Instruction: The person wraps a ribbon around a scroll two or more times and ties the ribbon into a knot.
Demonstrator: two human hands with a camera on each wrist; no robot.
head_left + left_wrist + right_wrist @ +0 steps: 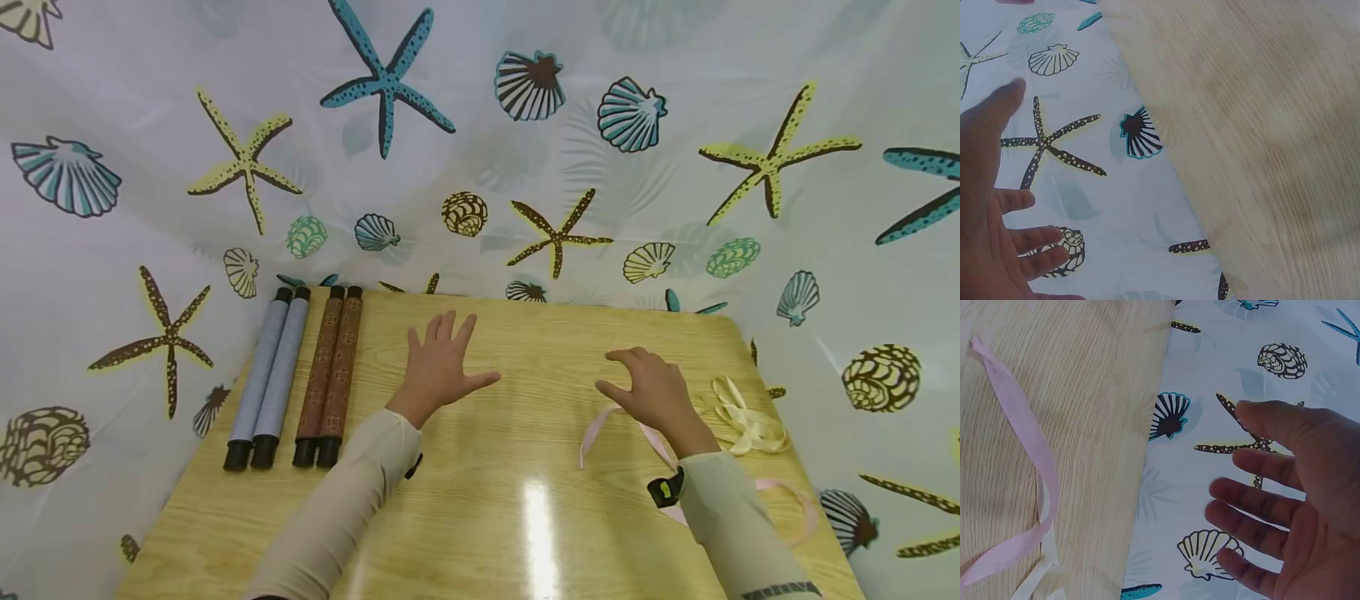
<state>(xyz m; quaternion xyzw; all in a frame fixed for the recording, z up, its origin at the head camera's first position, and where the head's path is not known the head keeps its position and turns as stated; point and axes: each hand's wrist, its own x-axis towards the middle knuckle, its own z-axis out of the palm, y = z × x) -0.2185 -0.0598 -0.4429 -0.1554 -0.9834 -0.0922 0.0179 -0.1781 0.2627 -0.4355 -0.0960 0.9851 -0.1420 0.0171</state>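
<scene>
My left hand hovers over the middle left of the wooden table, fingers spread, holding nothing. To its left lie two brown patterned scrolls, and beyond them two grey-blue scrolls, all with black end knobs. Over the right half of the table is my right hand, its fingers apart from the thumb and nothing between them. A pink ribbon lies on the table, partly hidden by the right hand and forearm in the head view. Right of that hand sits a loosely bundled cream ribbon.
The wooden table ends at a white curtain printed with starfish and shells, which rises behind it and along both sides. Light glares off the tabletop near the front.
</scene>
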